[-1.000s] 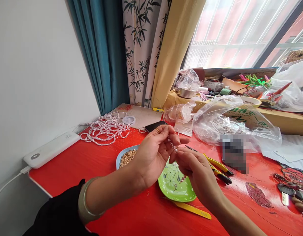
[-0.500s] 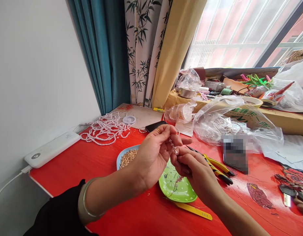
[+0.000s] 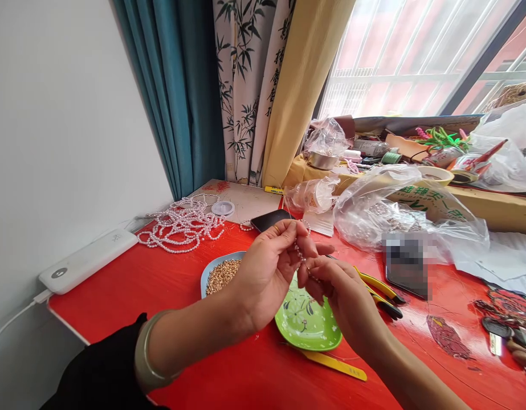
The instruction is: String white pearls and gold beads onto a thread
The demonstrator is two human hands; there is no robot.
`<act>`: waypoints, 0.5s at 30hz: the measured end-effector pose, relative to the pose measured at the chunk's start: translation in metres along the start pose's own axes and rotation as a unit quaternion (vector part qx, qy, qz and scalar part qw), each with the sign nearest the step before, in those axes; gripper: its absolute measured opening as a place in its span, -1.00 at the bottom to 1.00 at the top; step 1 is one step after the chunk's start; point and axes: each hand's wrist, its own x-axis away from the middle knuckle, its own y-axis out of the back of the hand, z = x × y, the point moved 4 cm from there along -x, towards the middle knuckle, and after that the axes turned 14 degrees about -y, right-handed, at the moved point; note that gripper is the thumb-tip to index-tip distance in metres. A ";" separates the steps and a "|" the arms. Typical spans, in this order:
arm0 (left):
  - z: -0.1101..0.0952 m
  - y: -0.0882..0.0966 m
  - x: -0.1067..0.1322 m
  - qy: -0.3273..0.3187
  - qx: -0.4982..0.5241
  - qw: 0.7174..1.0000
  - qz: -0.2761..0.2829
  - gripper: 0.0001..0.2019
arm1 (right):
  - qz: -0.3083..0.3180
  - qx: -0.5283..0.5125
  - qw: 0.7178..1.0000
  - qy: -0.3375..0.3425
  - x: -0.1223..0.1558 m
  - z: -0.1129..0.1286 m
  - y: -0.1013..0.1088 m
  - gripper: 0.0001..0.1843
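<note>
Between my two hands runs a thin string of small beads [image 3: 297, 248]. My left hand [image 3: 271, 267] pinches it between thumb and forefinger, with a loop of beads showing above the fingers. Just to the right, my right hand [image 3: 335, 279] has its fingertips closed on the lower part of the same string. Both hands are held over a green plate [image 3: 297, 327] with a flower pattern. Behind my left wrist, partly hidden, stands a light blue dish [image 3: 206, 273] of small gold beads [image 3: 222, 276].
Yellow-and-black pliers [image 3: 380, 293] and a phone [image 3: 406, 270] lie to the right. Yellow tweezers [image 3: 335, 364] rest before the plate. White bead strands [image 3: 183, 225] are heaped at the back left beside a white power strip [image 3: 89, 262]. Plastic bags [image 3: 399, 210] crowd the back right.
My right hand's fingers have shifted and loosened slightly along the bead string. The beads that hung below that hand over the green plate no longer show there. My left hand keeps its pinch.
</note>
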 end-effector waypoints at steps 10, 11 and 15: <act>0.004 0.002 -0.001 -0.005 -0.024 1.000 -0.007 -0.74 | 0.005 -0.047 0.999 -0.008 0.003 0.001 -0.003 -0.79; 0.005 0.002 -0.001 -0.004 -0.022 1.000 -0.007 -0.73 | 0.003 -0.046 0.999 -0.008 0.003 0.001 -0.003 -0.77; 0.006 0.001 -0.002 -0.001 -0.020 1.000 -0.007 -0.72 | -0.018 -0.032 0.999 -0.009 0.003 0.001 -0.002 -0.69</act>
